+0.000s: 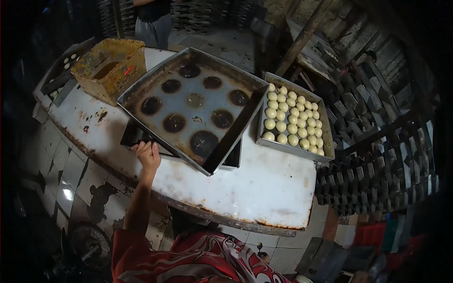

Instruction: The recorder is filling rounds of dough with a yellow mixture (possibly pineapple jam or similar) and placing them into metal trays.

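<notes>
My left hand (147,153) has its fingers closed on the near edge of a dark metal pan (132,137). Over that pan, set at an angle, lies a large square metal pan (198,101) with round dark burnt patches inside. To its right a metal tray (325,154) holds several rows of pale round dough balls (292,118). A bit of skin low beside my red patterned shirt, probably my right hand (264,258), is mostly hidden, so its fingers cannot be made out.
The white worktable (264,188) has rusty edges. At left stand a stained yellow tub (108,70) and another tray of dough (54,92). A person (153,26) stands beyond the table. Stacked metal pans (373,170) fill the right, near a wooden post (297,42). A wheel (89,245) shows lower left.
</notes>
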Motion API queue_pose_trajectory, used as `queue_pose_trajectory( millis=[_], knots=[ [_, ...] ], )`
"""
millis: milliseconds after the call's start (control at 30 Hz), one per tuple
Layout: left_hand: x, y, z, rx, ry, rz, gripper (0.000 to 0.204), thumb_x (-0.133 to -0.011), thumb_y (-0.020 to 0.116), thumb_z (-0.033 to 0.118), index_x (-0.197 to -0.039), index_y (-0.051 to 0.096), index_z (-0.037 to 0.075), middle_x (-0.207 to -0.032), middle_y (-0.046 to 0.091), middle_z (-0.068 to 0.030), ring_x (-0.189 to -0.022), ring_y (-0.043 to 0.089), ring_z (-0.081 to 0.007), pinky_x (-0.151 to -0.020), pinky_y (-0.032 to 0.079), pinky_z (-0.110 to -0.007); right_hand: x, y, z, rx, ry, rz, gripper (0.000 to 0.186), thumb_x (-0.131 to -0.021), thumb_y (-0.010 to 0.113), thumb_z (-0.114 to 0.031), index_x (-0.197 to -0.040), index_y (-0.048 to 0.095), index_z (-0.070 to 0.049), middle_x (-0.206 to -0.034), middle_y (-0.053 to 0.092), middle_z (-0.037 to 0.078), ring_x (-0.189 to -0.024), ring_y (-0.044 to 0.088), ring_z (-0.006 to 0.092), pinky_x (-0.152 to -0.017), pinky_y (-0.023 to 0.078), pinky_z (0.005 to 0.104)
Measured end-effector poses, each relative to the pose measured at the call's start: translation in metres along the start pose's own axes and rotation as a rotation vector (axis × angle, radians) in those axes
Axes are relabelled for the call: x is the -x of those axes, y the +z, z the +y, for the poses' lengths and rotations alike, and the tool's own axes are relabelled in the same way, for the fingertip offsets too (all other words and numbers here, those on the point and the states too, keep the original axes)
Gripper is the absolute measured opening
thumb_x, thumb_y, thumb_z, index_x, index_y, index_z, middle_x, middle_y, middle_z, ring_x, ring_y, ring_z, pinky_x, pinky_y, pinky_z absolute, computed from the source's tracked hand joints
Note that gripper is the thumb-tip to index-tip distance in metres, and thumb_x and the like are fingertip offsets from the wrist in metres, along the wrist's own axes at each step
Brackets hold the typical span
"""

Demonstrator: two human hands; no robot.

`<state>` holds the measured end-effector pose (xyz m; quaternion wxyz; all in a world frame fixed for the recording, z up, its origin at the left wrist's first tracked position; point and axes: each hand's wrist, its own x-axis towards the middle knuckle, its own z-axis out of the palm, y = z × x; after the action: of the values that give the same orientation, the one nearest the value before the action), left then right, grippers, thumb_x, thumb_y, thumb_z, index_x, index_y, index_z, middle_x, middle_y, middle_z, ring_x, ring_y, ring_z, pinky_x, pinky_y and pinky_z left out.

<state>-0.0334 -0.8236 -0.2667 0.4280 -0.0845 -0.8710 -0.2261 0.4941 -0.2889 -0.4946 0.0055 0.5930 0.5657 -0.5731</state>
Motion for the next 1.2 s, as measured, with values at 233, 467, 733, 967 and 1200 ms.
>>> queue_pose_trajectory(
  millis=[233,467,733,967,1200],
  knots=[
    [-0.02,-0.001,-0.009,-0.119,-0.179,-0.058,0.038,-0.091,0.047,0.023,-0.061,0.058,0.004,-0.07,0.058,-0.0158,-0.075,0.055,-0.0338,-0.074,0.04,-0.041,-0.023,0.018,-0.034,0.125,-0.036,-0.047,0.02,-0.076,0.062,-0.027,-0.077,0.057,-0.008,-0.064,0.057,0.01,-0.054,0.058,0.0237,-0.045,0.044,0.0384],
    [-0.026,-0.003,0.109,0.973,-0.387,-0.073,0.055,-0.091,0.051,0.008,-0.139,0.025,0.002,-0.139,0.033,-0.0134,-0.126,0.033,-0.0228,-0.104,0.028,-0.033,-0.052,0.004,0.002,-0.567,0.281,-0.194,0.02,-0.083,0.044,-0.024,-0.066,0.043,-0.015,-0.053,0.041,0.004,-0.038,0.038,0.0197,-0.035,0.029,0.0343],
    [-0.07,-0.028,-0.011,1.013,-0.79,-0.189,0.044,-0.085,0.04,0.004,-0.129,0.043,0.001,-0.115,0.055,-0.0117,-0.092,0.056,-0.0149,-0.078,0.047,-0.027,-0.009,0.022,-0.075,-0.426,0.134,-0.082,0.014,-0.083,0.049,-0.023,-0.076,0.048,-0.011,-0.062,0.049,0.007,-0.049,0.046,0.0218,-0.044,0.036,0.0353],
    [-0.062,-0.051,-0.006,0.464,-0.383,-0.171,0.067,-0.074,0.05,-0.003,-0.137,0.027,0.002,-0.124,0.046,-0.0179,-0.117,0.045,-0.0295,-0.099,0.035,-0.035,0.058,0.116,-0.073,-0.445,0.054,0.128,0.015,-0.083,0.053,-0.023,-0.084,0.053,-0.008,-0.069,0.055,0.009,-0.059,0.053,0.0236,-0.052,0.042,0.0362],
    [-0.241,0.028,-0.036,-0.042,-0.001,-0.877,0.036,-0.083,0.045,0.003,-0.118,0.047,-0.004,-0.115,0.052,-0.0242,-0.109,0.051,-0.038,-0.086,0.047,-0.043,0.1,0.141,-0.048,-0.374,-0.031,0.357,0.021,-0.083,0.057,-0.022,-0.093,0.058,-0.004,-0.077,0.062,0.012,-0.069,0.06,0.0254,-0.06,0.048,0.0371]
  ],
)
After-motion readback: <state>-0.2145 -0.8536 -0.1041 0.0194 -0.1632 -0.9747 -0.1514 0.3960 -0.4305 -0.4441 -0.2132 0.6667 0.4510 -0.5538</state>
